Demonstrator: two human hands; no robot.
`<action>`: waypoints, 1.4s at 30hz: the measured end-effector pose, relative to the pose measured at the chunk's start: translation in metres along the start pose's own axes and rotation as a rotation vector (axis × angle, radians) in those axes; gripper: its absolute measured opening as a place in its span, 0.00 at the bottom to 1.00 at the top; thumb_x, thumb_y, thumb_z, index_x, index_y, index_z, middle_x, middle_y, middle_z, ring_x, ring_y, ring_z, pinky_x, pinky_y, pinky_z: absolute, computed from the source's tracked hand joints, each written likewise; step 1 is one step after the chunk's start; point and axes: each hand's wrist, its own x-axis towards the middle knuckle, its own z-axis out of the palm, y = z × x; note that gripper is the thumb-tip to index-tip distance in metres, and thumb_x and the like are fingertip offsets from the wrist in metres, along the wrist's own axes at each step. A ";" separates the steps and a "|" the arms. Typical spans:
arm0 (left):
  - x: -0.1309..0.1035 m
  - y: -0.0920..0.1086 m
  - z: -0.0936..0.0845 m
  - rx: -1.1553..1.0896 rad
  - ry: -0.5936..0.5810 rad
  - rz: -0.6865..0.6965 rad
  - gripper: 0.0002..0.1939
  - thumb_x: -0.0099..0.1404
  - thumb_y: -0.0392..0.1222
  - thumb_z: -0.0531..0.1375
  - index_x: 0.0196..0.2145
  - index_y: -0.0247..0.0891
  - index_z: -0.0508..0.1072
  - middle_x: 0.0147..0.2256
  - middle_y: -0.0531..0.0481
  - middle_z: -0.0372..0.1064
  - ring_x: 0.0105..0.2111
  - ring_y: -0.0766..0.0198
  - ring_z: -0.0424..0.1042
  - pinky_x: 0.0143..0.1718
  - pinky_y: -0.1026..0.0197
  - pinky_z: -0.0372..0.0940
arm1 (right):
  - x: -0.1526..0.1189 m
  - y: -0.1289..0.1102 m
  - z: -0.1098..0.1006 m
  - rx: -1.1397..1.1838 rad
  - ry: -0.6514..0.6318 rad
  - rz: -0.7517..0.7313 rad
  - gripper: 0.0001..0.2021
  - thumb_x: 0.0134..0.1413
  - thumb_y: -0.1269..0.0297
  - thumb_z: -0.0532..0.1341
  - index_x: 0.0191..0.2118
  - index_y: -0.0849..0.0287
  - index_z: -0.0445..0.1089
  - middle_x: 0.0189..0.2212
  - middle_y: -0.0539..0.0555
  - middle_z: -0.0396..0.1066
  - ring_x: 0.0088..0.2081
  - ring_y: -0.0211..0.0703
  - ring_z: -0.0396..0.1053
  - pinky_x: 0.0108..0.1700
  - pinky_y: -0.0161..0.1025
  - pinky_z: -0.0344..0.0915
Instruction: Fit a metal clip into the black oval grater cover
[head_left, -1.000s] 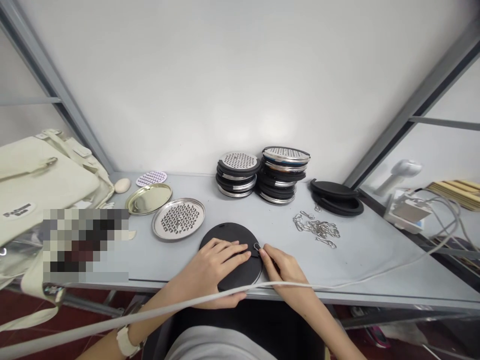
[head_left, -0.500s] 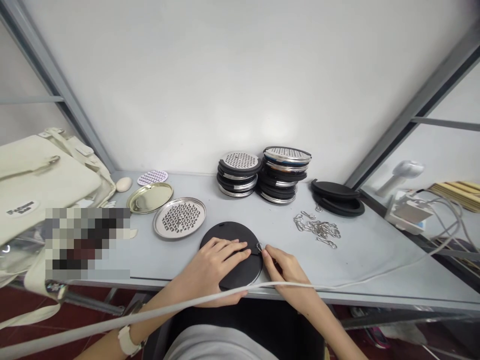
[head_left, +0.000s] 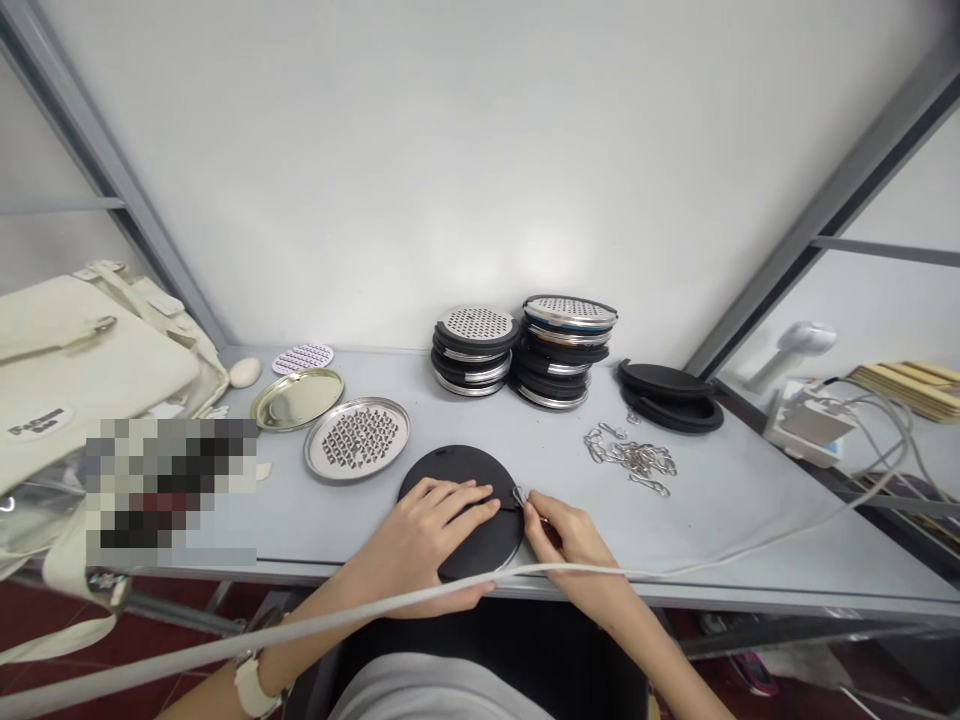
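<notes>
Flat on the tabletop near its front edge lies a round black grater case point(head_left: 456, 462). My left hand point(head_left: 435, 525) holds it, the fingers stretched across its top and the thumb along the near edge. At the case's right edge, my right hand point(head_left: 562, 535) pinches a small metal clip point(head_left: 519, 496) between thumb and forefinger. The clip touches or meets the rim there; whether it is hooked through cannot be made out. A pile of similar metal clips point(head_left: 636, 458) lies to the right. To the left is a silver grater disc point(head_left: 358, 440).
Two stacks of black-rimmed graters point(head_left: 474, 350) stand by the wall. Black cases point(head_left: 670, 395) lie right, a gold lid point(head_left: 298, 400) and purple-white disc point(head_left: 302, 358) left. A white cable point(head_left: 375, 606) crosses before my forearms. A cream bag point(head_left: 90, 350) stands far left.
The view has shifted very slightly. Both hands keep nearly the same place on the case, with the clip still at its right edge.
</notes>
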 end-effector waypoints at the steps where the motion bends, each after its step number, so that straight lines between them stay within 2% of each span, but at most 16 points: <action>1: 0.000 0.000 0.000 0.003 0.001 0.004 0.35 0.59 0.51 0.60 0.62 0.42 0.58 0.60 0.46 0.59 0.58 0.51 0.59 0.57 0.50 0.54 | 0.000 0.000 0.000 -0.001 0.005 0.003 0.13 0.63 0.64 0.48 0.26 0.56 0.53 0.20 0.46 0.58 0.21 0.34 0.55 0.26 0.33 0.53; 10: 0.001 -0.004 0.001 0.072 0.054 -0.008 0.31 0.64 0.53 0.58 0.61 0.39 0.60 0.58 0.43 0.61 0.56 0.51 0.61 0.55 0.49 0.55 | -0.002 0.000 0.001 0.051 0.033 0.044 0.15 0.63 0.62 0.48 0.24 0.56 0.49 0.19 0.45 0.53 0.21 0.34 0.52 0.25 0.32 0.52; 17: 0.001 -0.003 -0.001 0.050 0.017 0.027 0.35 0.60 0.50 0.60 0.62 0.40 0.57 0.59 0.44 0.60 0.58 0.51 0.60 0.56 0.49 0.55 | -0.001 -0.002 -0.002 0.162 0.007 0.124 0.13 0.66 0.58 0.45 0.30 0.55 0.54 0.21 0.44 0.54 0.22 0.35 0.53 0.26 0.32 0.54; 21: 0.001 -0.001 -0.002 0.038 0.015 0.055 0.34 0.59 0.48 0.60 0.62 0.40 0.58 0.59 0.45 0.61 0.58 0.51 0.60 0.57 0.49 0.55 | 0.000 -0.004 0.001 0.088 0.006 0.092 0.14 0.66 0.58 0.46 0.28 0.55 0.52 0.20 0.44 0.54 0.21 0.36 0.53 0.26 0.33 0.53; 27: 0.000 0.000 0.000 0.047 0.042 0.061 0.34 0.58 0.47 0.60 0.61 0.39 0.58 0.58 0.43 0.62 0.58 0.50 0.61 0.56 0.49 0.57 | 0.002 -0.002 0.005 -0.042 0.032 0.014 0.14 0.66 0.62 0.45 0.27 0.55 0.54 0.20 0.46 0.58 0.20 0.37 0.56 0.26 0.34 0.53; 35: 0.000 0.001 0.001 0.055 0.055 0.047 0.34 0.58 0.47 0.60 0.61 0.39 0.59 0.59 0.44 0.61 0.57 0.50 0.61 0.56 0.49 0.56 | 0.004 -0.002 0.004 -0.061 0.008 0.054 0.17 0.66 0.60 0.44 0.25 0.55 0.51 0.17 0.45 0.56 0.19 0.36 0.54 0.25 0.34 0.50; 42: 0.000 0.001 0.002 0.028 0.023 0.026 0.34 0.59 0.48 0.59 0.61 0.39 0.58 0.59 0.44 0.60 0.58 0.51 0.60 0.56 0.49 0.55 | 0.004 -0.002 0.004 -0.098 0.005 0.039 0.14 0.65 0.61 0.45 0.27 0.55 0.53 0.20 0.46 0.57 0.21 0.37 0.55 0.27 0.35 0.51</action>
